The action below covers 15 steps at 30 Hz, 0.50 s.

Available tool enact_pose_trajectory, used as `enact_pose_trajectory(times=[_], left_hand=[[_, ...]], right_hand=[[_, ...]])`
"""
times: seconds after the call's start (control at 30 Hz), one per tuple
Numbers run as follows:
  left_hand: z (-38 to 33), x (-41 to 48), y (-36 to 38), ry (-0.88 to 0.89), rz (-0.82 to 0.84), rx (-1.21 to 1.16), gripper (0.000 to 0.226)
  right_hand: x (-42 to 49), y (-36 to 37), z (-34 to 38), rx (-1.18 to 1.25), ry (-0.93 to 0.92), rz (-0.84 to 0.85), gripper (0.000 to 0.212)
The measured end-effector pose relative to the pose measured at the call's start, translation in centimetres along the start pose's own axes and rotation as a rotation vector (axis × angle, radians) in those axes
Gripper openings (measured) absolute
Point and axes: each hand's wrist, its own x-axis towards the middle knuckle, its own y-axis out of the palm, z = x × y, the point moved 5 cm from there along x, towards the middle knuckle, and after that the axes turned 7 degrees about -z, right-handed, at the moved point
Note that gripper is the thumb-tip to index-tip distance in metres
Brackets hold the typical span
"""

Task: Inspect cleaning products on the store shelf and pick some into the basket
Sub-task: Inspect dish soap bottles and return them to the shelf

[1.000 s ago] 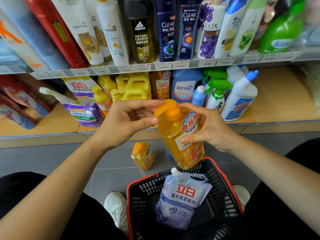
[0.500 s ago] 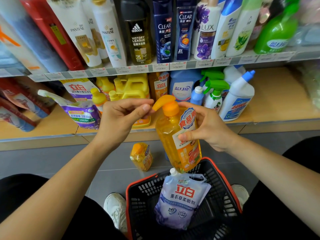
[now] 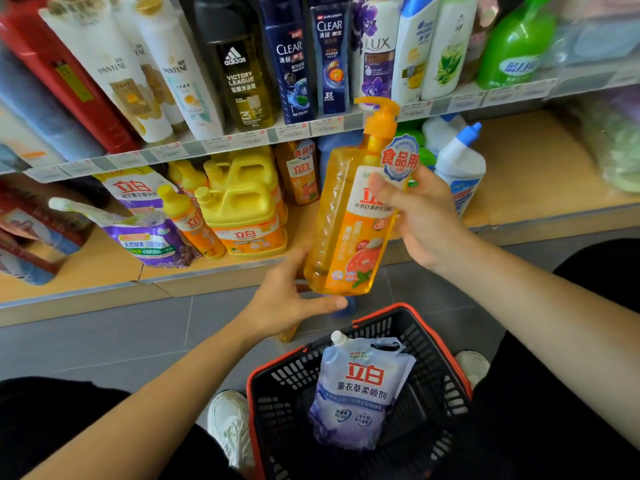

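- The person's right hand [image 3: 426, 220] grips an orange Liby pump bottle [image 3: 349, 220] of dish soap at the upper part of its label. The thumb lies across the front and the fingers wrap behind, out of sight.
- The pump bottle is held in the air, nearly upright and leaning slightly right, in front of the lower shelf [image 3: 519, 168] and above the basket [image 3: 284, 386]. Its pump spout points left.
- The left hand [image 3: 287, 303] is at the bottle's base. The fingers lie straight and close together under the bottom, and the thumb rises along the lower left side.
- The black basket with a red rim stands on the grey floor between the person's white shoes [image 3: 232, 427].
- A pale lavender softener refill pouch [image 3: 360, 389] lies inside the basket, cap toward the shelf.
- On the lower shelf stand yellow detergent jugs [image 3: 242, 209], a purple refill pouch [image 3: 152, 237] and a white bottle with a blue cap [image 3: 460, 164].
- The upper shelf carries an adidas shower gel [image 3: 242, 74] beside Clear shampoo bottles [image 3: 291, 64], with price tags along its edge.
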Motion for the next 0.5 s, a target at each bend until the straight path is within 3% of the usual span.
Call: enact_pose_trajectory(times=[0.13,0.27,0.33,0.4,0.5], left_hand=[[0.8,0.6,1.0,-0.082,-0.172,-0.261,0.070],[0.2,1.0,0.7,-0.107,-0.280,-0.471,0.070],[-0.7,1.3,-0.6,-0.083,-0.384,-0.503,0.071],[-1.8,1.6,-2.5,-0.037,-0.466,-0.466,0.058],[-3.2,1.5,-5.0,0.024,-0.521,-0.358,0.038]], right_hand=[[0.5,-0.8,-0.2,0.044,0.061,-0.062,0.047],[1.3,-1.7,-1.0,0.016,0.146,-0.042,0.046],[1.7,-2.1,-1.6,-0.043,0.238,-0.009,0.045],[1.4,-2.8,-2.4,-0.144,0.382,0.026,0.050],[1.0,-3.9,-2.6,-0.465,0.473,0.062,0.067]])
